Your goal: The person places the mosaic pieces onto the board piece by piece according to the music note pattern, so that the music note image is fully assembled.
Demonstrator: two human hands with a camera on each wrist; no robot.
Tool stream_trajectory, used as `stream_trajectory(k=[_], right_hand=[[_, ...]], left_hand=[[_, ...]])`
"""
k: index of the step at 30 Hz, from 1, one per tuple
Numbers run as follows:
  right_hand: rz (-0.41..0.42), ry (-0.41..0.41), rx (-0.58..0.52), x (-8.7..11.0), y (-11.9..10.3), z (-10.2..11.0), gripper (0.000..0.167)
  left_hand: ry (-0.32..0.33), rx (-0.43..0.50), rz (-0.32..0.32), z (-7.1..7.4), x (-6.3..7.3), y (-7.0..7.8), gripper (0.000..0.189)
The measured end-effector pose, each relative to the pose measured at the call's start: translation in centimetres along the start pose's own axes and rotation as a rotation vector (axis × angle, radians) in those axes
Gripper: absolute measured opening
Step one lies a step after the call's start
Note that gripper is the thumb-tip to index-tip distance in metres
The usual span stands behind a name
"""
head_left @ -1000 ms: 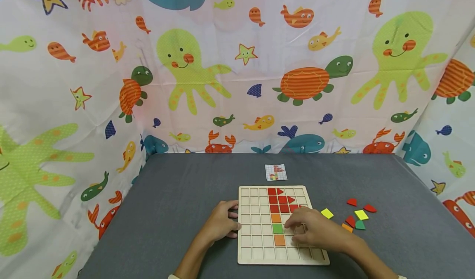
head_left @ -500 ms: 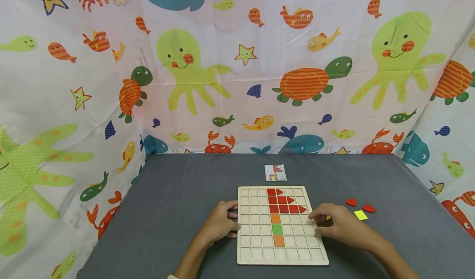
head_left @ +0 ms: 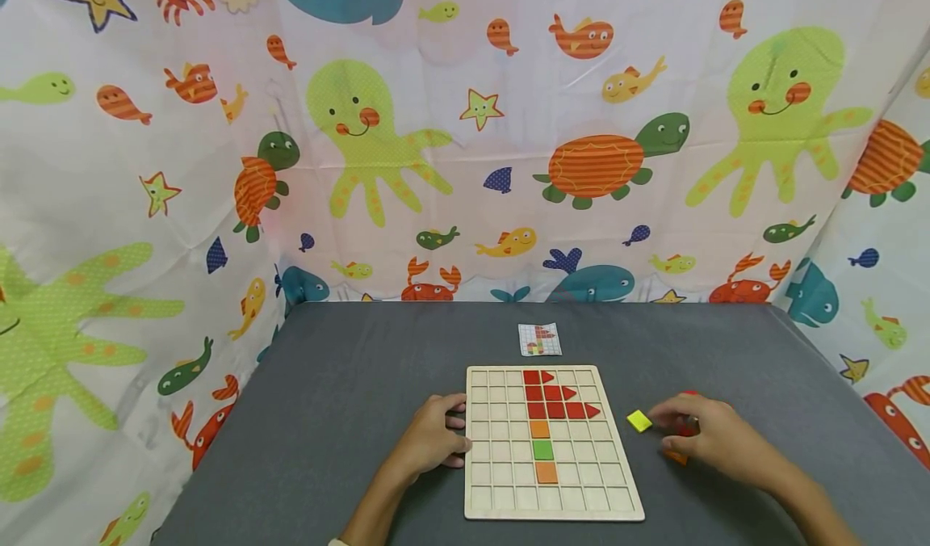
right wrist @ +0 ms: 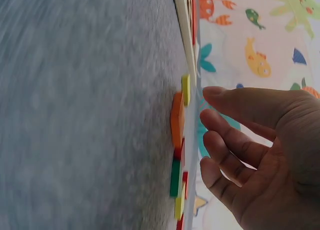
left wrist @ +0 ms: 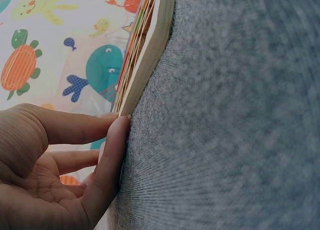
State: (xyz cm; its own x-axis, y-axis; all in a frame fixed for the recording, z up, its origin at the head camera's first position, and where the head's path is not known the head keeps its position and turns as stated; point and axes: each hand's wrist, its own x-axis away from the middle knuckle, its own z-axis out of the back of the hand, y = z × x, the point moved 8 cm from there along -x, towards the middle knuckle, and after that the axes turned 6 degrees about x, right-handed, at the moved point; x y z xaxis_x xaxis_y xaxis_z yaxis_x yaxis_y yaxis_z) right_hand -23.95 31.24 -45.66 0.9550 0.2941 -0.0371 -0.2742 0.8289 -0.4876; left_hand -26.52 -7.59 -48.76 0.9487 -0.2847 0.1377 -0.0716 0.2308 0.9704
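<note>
In the head view, my left hand [head_left: 430, 433] rests at the left edge of a wooden grid board [head_left: 501, 498]. Its thumb and fingertips touch that edge, which the left wrist view shows up close. On the board lie red squares and triangles [head_left: 555, 409], orange squares [head_left: 546, 472] and a green square [head_left: 542, 449]. My right hand [head_left: 715, 433] hovers over the loose pieces right of the board, fingers loosely bent and apart, nothing between them in the right wrist view. By its fingertips is a yellow square [head_left: 639, 421]; an orange piece [right wrist: 177, 121] shows below, and other pieces are partly hidden.
A small printed card [head_left: 540, 340] with a coloured grid pattern lies behind the board. Grey cloth [head_left: 378, 360] covers the table. A white curtain [head_left: 465, 247] printed with sea animals hangs behind and at both sides.
My right hand has moved right, from over the board to the loose pieces. The red triangle it covered is now visible in the third row. My left hand stays at the board's edge.
</note>
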Motion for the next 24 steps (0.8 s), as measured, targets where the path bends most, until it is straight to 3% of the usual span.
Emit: stream_trajectory(k=[8,14,24], right_hand=[[-0.085,-0.044,0.071,0.5,2.5,0.6,0.036],[-0.098,-0.051,0.115,0.7,3.5,0.9,0.038],[-0.100,-0.113,0.098,0.5,3.9,0.3,0.034]], left_hand=[[-0.001,0.008,0.001,0.0,0.1,0.0,0.075],[0.006,0.004,0.006,0.0,0.0,0.0,0.075],[0.001,0.011,0.006,-0.1,-0.1,0.0,0.075]])
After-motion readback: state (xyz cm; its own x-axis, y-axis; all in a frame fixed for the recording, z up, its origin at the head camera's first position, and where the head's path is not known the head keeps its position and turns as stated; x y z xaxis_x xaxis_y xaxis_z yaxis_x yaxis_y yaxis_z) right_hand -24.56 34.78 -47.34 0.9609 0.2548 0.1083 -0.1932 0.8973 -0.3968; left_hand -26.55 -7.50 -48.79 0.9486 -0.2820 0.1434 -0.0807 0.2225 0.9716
